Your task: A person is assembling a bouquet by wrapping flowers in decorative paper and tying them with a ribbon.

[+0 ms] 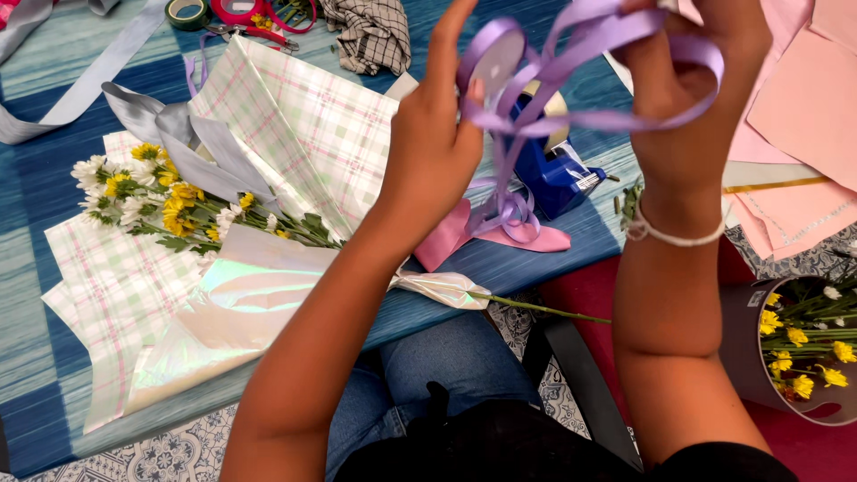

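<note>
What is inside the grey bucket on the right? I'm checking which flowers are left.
The grey bucket holds yellow flowers and green stems. Its wall hides their lower ends and the bottom.

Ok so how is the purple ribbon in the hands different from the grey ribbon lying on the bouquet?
The purple ribbon is narrow, lifted off the table and looped between the left hand and right hand. The grey ribbon is far wider and lies flat across the bouquet, untouched. The purple ribbon is lilac and glossy; the grey ribbon is dull silver. Both trail loose ends.
</note>
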